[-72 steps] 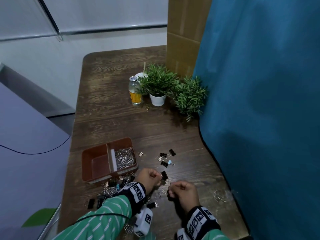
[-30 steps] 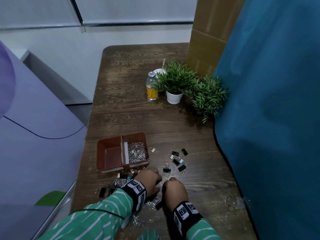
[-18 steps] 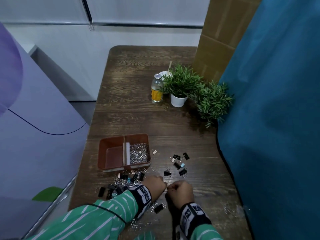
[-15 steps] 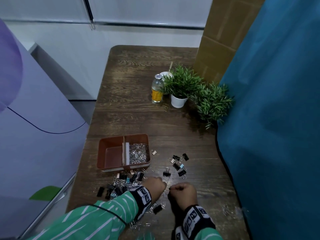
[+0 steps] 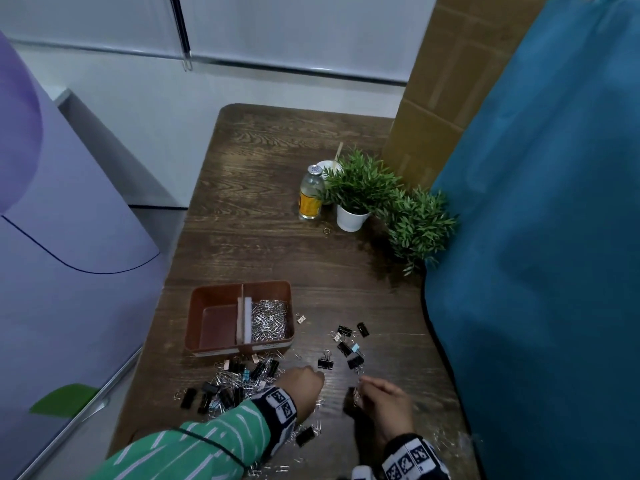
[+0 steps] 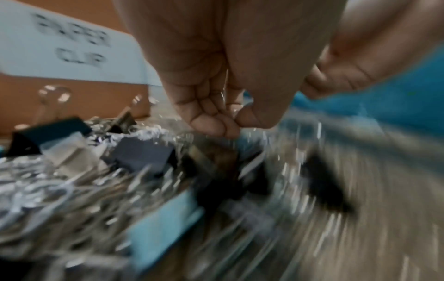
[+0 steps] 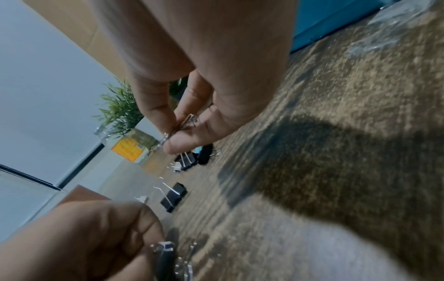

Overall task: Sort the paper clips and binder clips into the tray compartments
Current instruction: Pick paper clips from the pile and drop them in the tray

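The brown tray [image 5: 207, 299] sits left of centre; its right compartment holds silver paper clips [image 5: 268, 320], and the left one shows only its floor. A label reading PAPER CLIP [image 6: 72, 47] is on its front. A mixed pile of clips [image 5: 235, 379] lies before the tray. Several black binder clips [image 5: 349, 344] are scattered to the right. My left hand [image 5: 320, 375] hovers at the pile's right edge, fingertips pinched on thin silver paper clips [image 6: 225, 98], blurred. My right hand [image 5: 362, 384] pinches a few paper clips [image 7: 185, 123] above the table.
Two potted plants [image 5: 360, 188] [image 5: 419, 226], a small bottle [image 5: 310, 195] and a ring [image 5: 326, 231] stand farther back. A teal curtain [image 5: 536, 237] bounds the right side, with cardboard [image 5: 443, 81] behind it. Crumpled clear plastic [image 5: 450, 441] lies near the right wrist.
The two hands were close together and have drawn apart. The right hand now holds paper clips up off the table, and the left has reached slightly toward the tray.
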